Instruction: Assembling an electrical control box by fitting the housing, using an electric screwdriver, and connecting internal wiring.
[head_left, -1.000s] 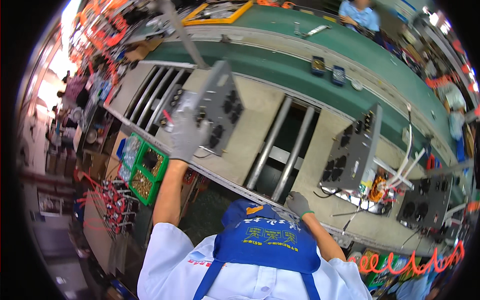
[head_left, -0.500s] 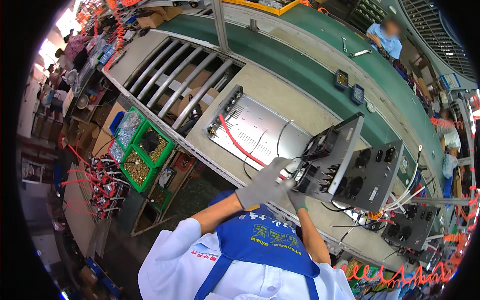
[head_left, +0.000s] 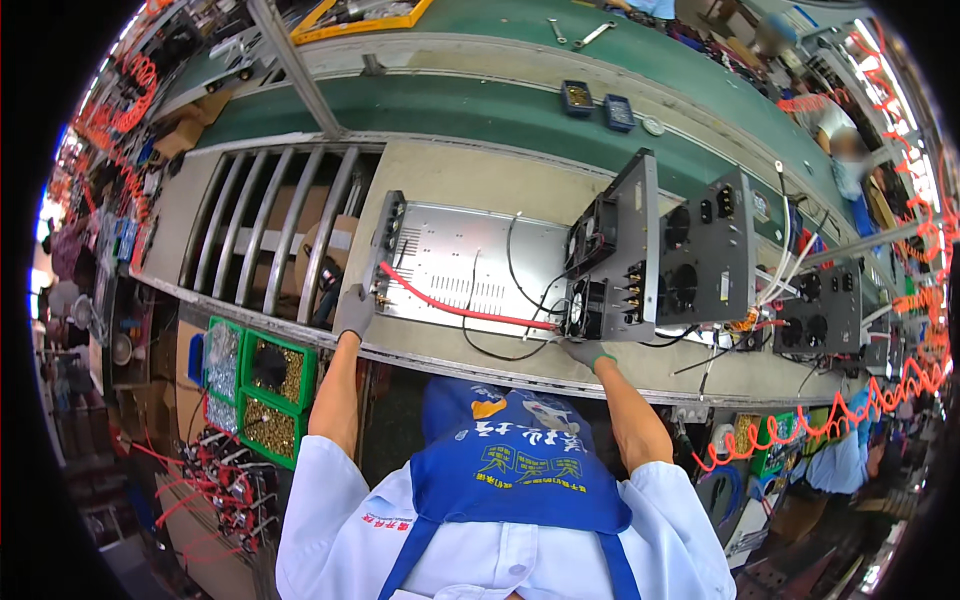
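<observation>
A silver metal chassis (head_left: 455, 250) lies flat on the worktop, with a dark end panel (head_left: 388, 245) at its left and an upright dark fan panel (head_left: 612, 265) at its right. My gloved left hand (head_left: 357, 312) is at the near corner of the left end panel, its fingers closed on the edge. My gloved right hand (head_left: 590, 353) is at the near lower corner of the fan panel, its fingers partly hidden. A thick red cable (head_left: 450, 303) runs across the chassis to the fan panel, and thin black wires (head_left: 512, 245) curve above it.
Metal rollers (head_left: 270, 230) lie left of the worktop. Green bins (head_left: 270, 425) of small brass parts stand at the lower left. More dark fan panels (head_left: 705, 250) with loose wires stand to the right. Wrenches (head_left: 595, 36) and small blue boxes (head_left: 577, 98) lie on the green bench beyond.
My left hand has left the red cable's end near the fan panel and moved left to the end panel. My right hand stays by the fan panel's near corner. The view has turned.
</observation>
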